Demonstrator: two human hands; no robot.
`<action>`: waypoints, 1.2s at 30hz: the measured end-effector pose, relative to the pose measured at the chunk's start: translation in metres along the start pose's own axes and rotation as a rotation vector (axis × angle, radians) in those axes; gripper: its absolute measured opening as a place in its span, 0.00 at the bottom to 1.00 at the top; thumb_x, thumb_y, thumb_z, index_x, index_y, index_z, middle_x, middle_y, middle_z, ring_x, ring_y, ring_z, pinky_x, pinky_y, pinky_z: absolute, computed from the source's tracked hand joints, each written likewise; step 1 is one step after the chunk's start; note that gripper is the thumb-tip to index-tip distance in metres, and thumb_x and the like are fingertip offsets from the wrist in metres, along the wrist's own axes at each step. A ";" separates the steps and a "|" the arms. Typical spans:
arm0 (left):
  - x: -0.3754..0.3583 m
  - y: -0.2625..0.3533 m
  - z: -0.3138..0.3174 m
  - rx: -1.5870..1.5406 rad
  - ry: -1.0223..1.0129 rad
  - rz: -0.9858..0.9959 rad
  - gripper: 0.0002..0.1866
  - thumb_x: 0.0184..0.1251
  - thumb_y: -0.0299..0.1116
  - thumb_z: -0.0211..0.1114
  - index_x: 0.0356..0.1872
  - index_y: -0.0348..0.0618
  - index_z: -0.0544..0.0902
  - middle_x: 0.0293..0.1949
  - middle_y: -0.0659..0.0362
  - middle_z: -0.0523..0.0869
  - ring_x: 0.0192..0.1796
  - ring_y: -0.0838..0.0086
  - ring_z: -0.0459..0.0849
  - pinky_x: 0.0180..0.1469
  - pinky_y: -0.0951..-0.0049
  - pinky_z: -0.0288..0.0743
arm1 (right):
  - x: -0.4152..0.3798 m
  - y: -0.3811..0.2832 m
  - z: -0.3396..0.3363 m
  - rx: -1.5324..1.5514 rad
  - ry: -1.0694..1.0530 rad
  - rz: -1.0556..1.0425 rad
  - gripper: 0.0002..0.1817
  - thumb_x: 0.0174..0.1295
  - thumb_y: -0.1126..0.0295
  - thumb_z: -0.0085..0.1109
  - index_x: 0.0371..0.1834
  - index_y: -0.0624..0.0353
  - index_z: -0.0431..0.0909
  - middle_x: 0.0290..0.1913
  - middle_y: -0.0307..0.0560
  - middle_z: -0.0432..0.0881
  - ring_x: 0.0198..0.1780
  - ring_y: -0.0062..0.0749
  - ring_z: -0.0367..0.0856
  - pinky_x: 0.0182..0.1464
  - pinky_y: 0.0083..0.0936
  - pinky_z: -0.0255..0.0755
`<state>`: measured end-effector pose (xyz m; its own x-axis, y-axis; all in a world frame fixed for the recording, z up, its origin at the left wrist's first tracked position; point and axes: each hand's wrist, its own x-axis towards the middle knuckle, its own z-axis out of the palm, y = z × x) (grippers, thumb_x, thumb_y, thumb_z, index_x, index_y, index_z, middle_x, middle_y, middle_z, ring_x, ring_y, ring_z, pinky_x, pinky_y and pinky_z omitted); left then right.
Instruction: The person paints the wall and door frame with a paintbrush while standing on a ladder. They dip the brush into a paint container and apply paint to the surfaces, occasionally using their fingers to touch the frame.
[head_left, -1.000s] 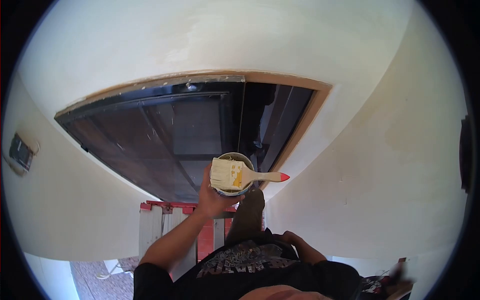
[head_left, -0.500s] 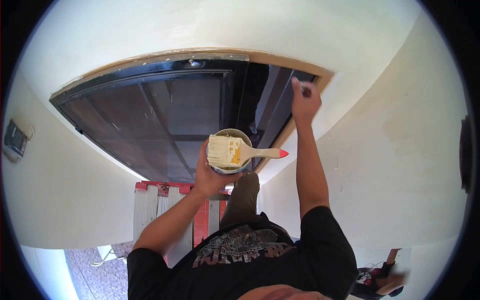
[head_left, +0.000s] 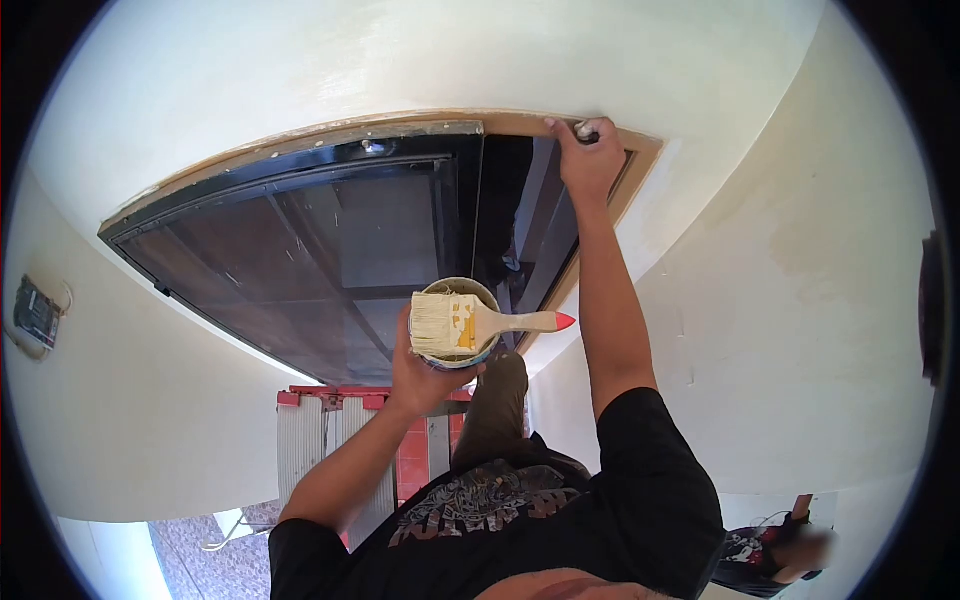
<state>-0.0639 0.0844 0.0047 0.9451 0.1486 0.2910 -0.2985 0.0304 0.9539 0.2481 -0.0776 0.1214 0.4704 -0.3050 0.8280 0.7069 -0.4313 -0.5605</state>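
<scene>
My left hand (head_left: 420,380) is wrapped round a paint can (head_left: 478,287), holding it upright in front of my body. Across the can's top lies a wide paintbrush (head_left: 470,324), its bristles coated in cream paint and its red-tipped handle pointing right. Up at the top right of the doorway, my right hand (head_left: 592,165) is raised against the tan wooden frame (head_left: 515,122). Its fingers are curled round something small with pale and dark parts, too hidden to name. Just left of that hand is the dark glazed door panel (head_left: 370,230).
Below the can stands a red-topped ladder (head_left: 310,440) beside my leg (head_left: 497,400). Pale walls (head_left: 780,330) curve round both sides. An electrical box (head_left: 38,312) is fixed on the left wall. Another person (head_left: 765,555) is at the lower right.
My right hand has moved up and slightly left, from in front of the doorway onto the top of the frame. The can and brush sit slightly lower in view, still in my left hand.
</scene>
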 end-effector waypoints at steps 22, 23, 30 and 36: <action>-0.005 -0.001 -0.002 0.083 0.038 -0.027 0.59 0.44 0.22 0.88 0.75 0.38 0.54 0.66 0.48 0.79 0.69 0.62 0.82 0.73 0.60 0.77 | -0.009 0.000 -0.012 0.327 0.037 0.427 0.24 0.50 0.64 0.87 0.23 0.61 0.74 0.21 0.38 0.75 0.26 0.24 0.74 0.33 0.27 0.74; -0.002 -0.003 -0.002 0.081 0.038 -0.048 0.60 0.44 0.23 0.89 0.75 0.38 0.54 0.66 0.48 0.79 0.69 0.62 0.82 0.73 0.60 0.76 | -0.008 -0.003 -0.010 0.253 0.048 0.415 0.24 0.50 0.64 0.87 0.23 0.60 0.74 0.21 0.37 0.75 0.27 0.23 0.74 0.34 0.27 0.74; -0.002 -0.001 0.002 0.045 0.032 -0.020 0.61 0.43 0.24 0.89 0.76 0.38 0.53 0.66 0.48 0.80 0.70 0.62 0.81 0.74 0.60 0.75 | -0.004 0.019 -0.006 0.220 0.051 0.331 0.25 0.52 0.64 0.87 0.22 0.59 0.72 0.27 0.40 0.81 0.29 0.22 0.75 0.36 0.24 0.72; -0.001 0.004 0.003 0.073 0.054 -0.026 0.62 0.43 0.24 0.89 0.77 0.38 0.52 0.67 0.48 0.79 0.70 0.62 0.81 0.75 0.60 0.75 | -0.005 0.025 -0.008 0.587 0.131 0.398 0.13 0.64 0.73 0.77 0.33 0.60 0.78 0.36 0.46 0.87 0.35 0.25 0.84 0.44 0.24 0.81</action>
<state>-0.0654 0.0810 0.0086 0.9433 0.2013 0.2639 -0.2618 -0.0371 0.9644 0.2592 -0.0934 0.1035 0.7106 -0.4590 0.5333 0.6793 0.2501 -0.6899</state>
